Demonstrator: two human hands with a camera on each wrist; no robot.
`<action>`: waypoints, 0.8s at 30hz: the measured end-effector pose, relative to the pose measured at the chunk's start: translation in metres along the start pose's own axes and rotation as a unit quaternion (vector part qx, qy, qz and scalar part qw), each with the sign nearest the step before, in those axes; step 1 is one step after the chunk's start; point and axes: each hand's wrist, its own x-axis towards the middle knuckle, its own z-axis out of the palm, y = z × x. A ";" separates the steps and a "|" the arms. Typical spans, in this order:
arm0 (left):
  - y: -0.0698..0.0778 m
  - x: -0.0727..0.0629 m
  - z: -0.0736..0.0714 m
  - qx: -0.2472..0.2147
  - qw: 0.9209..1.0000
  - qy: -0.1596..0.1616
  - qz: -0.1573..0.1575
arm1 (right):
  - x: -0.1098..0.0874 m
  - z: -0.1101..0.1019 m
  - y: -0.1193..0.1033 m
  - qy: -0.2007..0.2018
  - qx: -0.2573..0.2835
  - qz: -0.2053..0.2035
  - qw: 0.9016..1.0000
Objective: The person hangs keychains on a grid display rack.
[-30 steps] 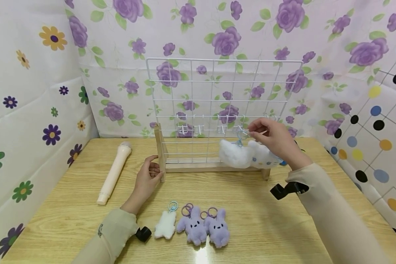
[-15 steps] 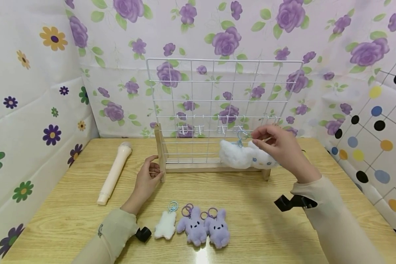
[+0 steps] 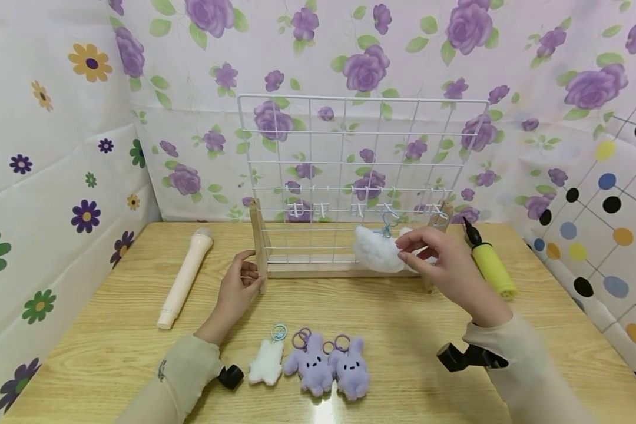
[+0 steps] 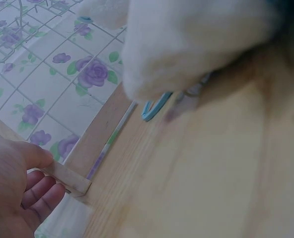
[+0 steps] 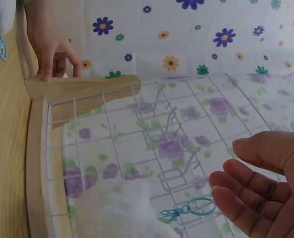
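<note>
My left hand [image 3: 237, 287] grips the wooden leg [image 3: 257, 241] at the left end of the white wire grid rack [image 3: 345, 98]. In the left wrist view, the thumb lies on top of the wood and the fingers curl beside it. A fluffy white plush keychain [image 3: 375, 250] hangs from a hook by its light blue ring [image 5: 201, 199]. In front of the rack, my right hand [image 3: 439, 259] has loosely bent fingers and holds nothing; its fingertips overlap the plush's right side in the head view. Behind this hand, a second white plush is mostly hidden.
Several white hooks [image 3: 321, 209] line the rack. On the table [image 3: 403, 341] in front lie a white plush keychain [image 3: 267, 362] and two purple bunny keychains [image 3: 314, 365] [image 3: 350, 368]. A pale microphone-shaped object [image 3: 184, 280] lies left, a yellow-green hand pump [image 3: 493, 271] right.
My right hand has moved away from the blue ring and down in front of the plush. The plush stays hanging. The hand pump has come into view. My left hand keeps its grip.
</note>
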 end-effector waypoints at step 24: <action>-0.001 0.000 0.000 0.002 1.000 0.001 0.001 | -0.039 0.057 0.007 -0.095 0.062 0.023 0.993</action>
